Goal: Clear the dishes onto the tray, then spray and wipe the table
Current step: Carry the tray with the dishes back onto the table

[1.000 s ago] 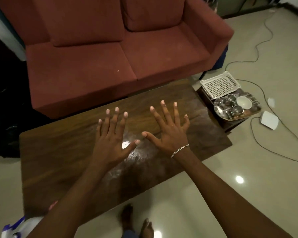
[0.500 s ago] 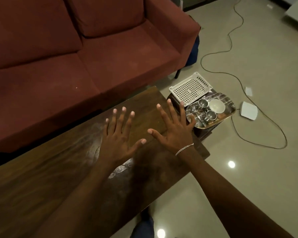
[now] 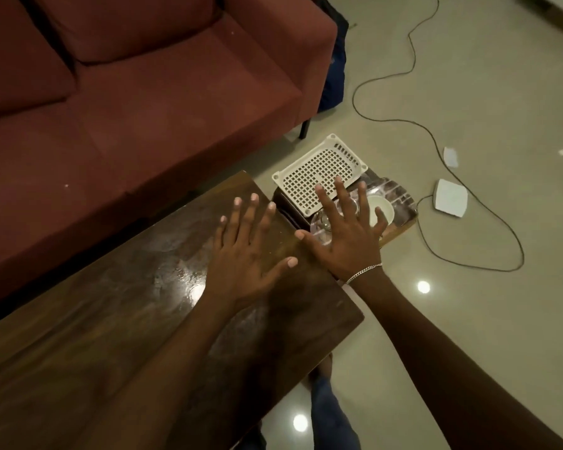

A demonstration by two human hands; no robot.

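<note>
Over the last second the view is swung rightward, so the empty, wide-spread left hand [image 3: 247, 254] and right hand [image 3: 348, 235] are now seen near the dark wooden table's [image 3: 111, 319] right end, with the steel tray of dishes [image 3: 400, 203] at centre right, suggesting clearing is done.

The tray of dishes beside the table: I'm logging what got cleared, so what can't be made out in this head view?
- Most dishes on the steel tray: the right hand covers them; only a white bowl shows.
- Spray bottle and cloth: none in the head view.
- Table: its left end is cut off by the frame edge, and the left hand and both forearms cover part of the top.
- What supports the white perforated basket and tray: mostly hidden beneath them.
</note>
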